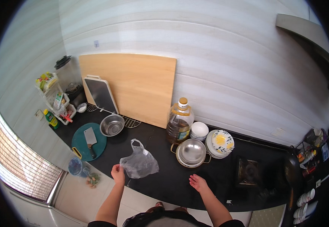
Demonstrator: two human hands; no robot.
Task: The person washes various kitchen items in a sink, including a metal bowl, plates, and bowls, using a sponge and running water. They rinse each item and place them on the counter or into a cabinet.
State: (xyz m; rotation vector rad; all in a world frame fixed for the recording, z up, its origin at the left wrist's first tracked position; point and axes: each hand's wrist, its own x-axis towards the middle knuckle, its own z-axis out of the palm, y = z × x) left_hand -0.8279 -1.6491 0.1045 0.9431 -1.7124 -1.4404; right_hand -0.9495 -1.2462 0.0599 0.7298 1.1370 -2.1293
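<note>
A clear plastic bag [140, 164] lies crumpled on the black counter, its handle loops pointing away from me. At its left edge is my left hand [118, 174], with fingers curled and seemingly pinching the plastic. My right hand [198, 183] hovers over the counter's front part, palm partly up and fingers apart, holding nothing. Beyond it sits a stack of metal bowls [193, 151] in a pan with gold-coloured handles. A cleaver [90, 139] rests on a round green cutting board [101, 150] to the left. Behind that board is a steel basin [112, 125].
A large oil jug [180, 121], white bowls [199, 129] and patterned plates [222, 142] stand by the wall. On the right are a gas burner [248, 172] and a wok [291, 168]. A wooden board [134, 83] leans behind. A bin [75, 166] stands below the left edge.
</note>
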